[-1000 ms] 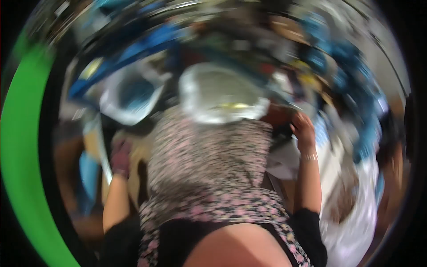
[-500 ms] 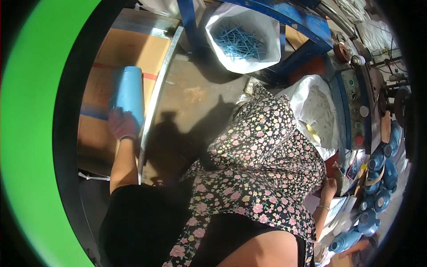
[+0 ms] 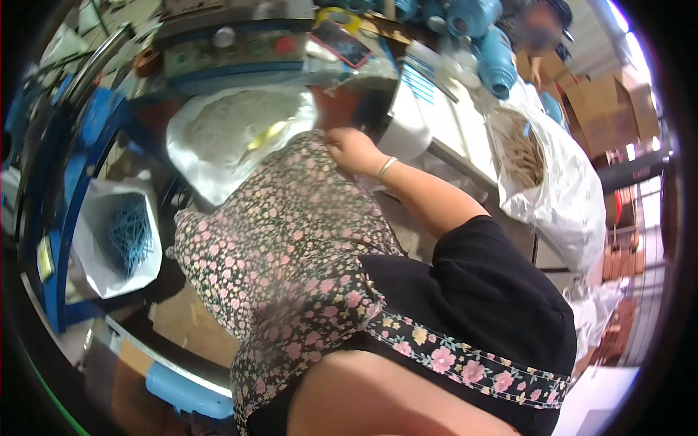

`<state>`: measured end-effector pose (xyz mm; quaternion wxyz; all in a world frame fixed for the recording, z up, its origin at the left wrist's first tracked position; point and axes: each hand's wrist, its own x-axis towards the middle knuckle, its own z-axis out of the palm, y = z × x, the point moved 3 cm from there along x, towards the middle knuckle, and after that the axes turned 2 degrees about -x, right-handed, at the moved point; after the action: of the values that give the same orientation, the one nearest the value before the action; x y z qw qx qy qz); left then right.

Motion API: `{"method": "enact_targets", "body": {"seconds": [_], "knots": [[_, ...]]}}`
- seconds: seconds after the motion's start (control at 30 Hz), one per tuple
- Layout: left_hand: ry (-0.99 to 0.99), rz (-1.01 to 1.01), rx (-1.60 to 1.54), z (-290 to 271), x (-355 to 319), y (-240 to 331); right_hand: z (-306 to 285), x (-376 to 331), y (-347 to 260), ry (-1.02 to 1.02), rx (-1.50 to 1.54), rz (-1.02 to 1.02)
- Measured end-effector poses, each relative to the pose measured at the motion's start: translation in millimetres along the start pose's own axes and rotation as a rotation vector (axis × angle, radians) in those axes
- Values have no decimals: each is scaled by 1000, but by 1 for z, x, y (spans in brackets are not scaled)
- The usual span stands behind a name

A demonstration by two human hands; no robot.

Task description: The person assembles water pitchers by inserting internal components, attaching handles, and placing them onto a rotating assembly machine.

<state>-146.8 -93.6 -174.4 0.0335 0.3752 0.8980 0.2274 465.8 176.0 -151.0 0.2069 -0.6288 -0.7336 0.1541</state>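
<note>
At nine o'clock stands a blue metal frame (image 3: pixel 80 185). Against it leans a white sack (image 3: pixel 98 243) of thin blue strips (image 3: pixel 131 236), its mouth turned toward the person, probably so a hand can dip in.

Between seven and eight o'clock a smooth blue cylinder (image 3: pixel 185 392) lies on its side just inside a pale metal rim (image 3: pixel 167 369), which may serve to stop it rolling. A dark shape (image 3: pixel 202 421) below it may be the left hand, but I cannot tell whether it grips anything.

At eleven o'clock is a control panel (image 3: pixel 236 58) with buttons facing the person, likely for easy pressing. Just below, a white bag (image 3: pixel 196 163) gapes open with pale translucent pieces (image 3: pixel 229 120) inside, close to the knees, seemingly for short reach.

The floral apron (image 3: pixel 291 218) spreads over the lap from the centre toward eleven o'clock, perhaps shielding the clothes. At twelve, the right hand (image 3: pixel 354 151), bare, curls its fingers against the apron's edge; whether it pinches the cloth or merely rests, I cannot tell.

At one o'clock lies a white sheet (image 3: pixel 416 109); beyond it, blue flasks (image 3: pixel 494 62) are grouped together. Toward three, a clear plastic bag (image 3: pixel 571 207) holds brown pieces (image 3: pixel 520 156), apparently to contain them.
</note>
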Motion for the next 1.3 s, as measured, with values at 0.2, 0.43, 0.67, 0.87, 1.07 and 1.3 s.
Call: {"method": "enact_targets", "body": {"seconds": [0.2, 0.43, 0.67, 0.87, 1.07, 1.3], "knots": [[-26, 444, -101, -71, 11, 120, -57, -35, 50, 435, 107, 165], [-115, 1338, 40, -138, -31, 279, -139, -30, 183, 536, -178, 311], [-479, 503, -462, -93, -56, 311, -127, -4, 197, 496, -237, 370], [-611, 17, -801, -100, -83, 310, -135, 2, 170, 391, -263, 422], [-1011, 42, -837, -61, -116, 376, -108, 1, -14, 353, 806, -23], [-968, 86, -663, -56, -130, 372, -54, 5, -181, -416, 1366, -35]]}}
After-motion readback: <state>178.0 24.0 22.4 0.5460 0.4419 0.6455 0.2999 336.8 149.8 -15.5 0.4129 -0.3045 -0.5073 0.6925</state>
